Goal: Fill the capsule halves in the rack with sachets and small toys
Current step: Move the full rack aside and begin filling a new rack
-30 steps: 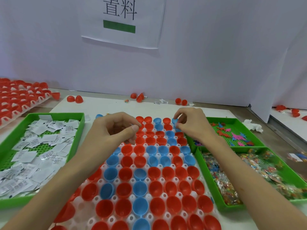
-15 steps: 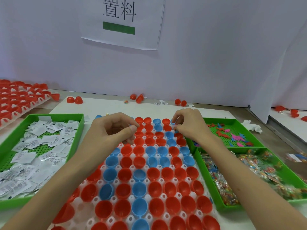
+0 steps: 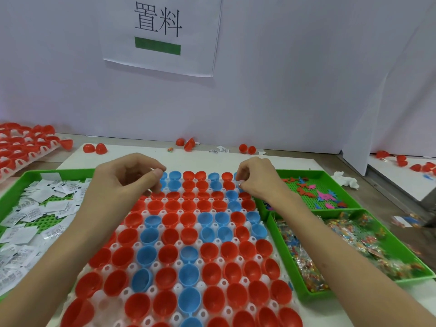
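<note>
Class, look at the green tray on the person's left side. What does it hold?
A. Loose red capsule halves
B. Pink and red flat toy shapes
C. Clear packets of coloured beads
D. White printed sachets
D: the left green tray is strewn with white printed sachets, with its green perforated floor showing between them.
</note>
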Demonstrator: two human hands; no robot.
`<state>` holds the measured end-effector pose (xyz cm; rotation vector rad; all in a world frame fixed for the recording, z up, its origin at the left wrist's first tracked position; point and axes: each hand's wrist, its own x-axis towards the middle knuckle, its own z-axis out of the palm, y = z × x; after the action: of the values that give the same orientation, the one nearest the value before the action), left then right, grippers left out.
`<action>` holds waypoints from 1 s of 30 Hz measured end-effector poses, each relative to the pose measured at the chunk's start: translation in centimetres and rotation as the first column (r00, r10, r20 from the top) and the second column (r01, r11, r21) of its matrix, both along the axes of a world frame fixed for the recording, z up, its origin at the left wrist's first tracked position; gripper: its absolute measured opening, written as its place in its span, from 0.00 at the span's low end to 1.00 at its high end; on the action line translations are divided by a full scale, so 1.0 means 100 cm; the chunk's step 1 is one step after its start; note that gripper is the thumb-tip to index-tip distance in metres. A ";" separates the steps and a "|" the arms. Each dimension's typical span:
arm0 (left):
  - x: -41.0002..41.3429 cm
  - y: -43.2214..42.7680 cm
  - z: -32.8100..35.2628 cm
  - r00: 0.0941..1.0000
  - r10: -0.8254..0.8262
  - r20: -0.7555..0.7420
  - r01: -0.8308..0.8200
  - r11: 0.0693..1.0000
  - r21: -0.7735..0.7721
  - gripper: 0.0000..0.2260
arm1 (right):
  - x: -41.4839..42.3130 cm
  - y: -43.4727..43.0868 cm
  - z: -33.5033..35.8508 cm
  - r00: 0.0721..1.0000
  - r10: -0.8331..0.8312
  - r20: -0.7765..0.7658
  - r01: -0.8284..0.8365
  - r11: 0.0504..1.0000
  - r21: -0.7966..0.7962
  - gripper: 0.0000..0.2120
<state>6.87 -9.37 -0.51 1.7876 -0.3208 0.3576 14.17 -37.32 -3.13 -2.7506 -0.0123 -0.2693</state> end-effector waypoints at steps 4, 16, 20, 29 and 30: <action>-0.002 -0.005 -0.001 1.000 0.017 -0.013 -0.016 0.999 0.042 0.06 | -0.004 0.001 0.005 0.999 0.036 -0.007 -0.036 0.998 -0.043 0.09; 0.083 0.129 -0.061 0.862 0.500 -0.082 -0.319 0.661 0.679 0.12 | -0.015 -0.006 0.008 0.999 0.049 0.011 -0.049 0.999 0.010 0.10; 0.087 0.148 -0.065 0.817 0.527 -0.234 -0.223 0.663 0.714 0.12 | -0.025 -0.022 0.018 0.998 0.044 0.044 -0.052 0.979 0.195 0.13; 0.072 0.135 -0.059 0.842 0.516 -0.158 -0.285 0.674 0.682 0.10 | -0.064 -0.072 0.001 0.962 -0.176 -0.210 0.200 0.975 0.098 0.02; 0.075 0.139 -0.063 0.840 0.526 -0.136 -0.309 0.668 0.677 0.10 | -0.065 -0.071 -0.002 0.966 -0.169 -0.196 0.194 0.974 0.118 0.02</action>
<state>14.37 4.55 -6.85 2.5672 0.2711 0.2879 7.65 -44.45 -3.29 -2.6312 0.2985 -0.0590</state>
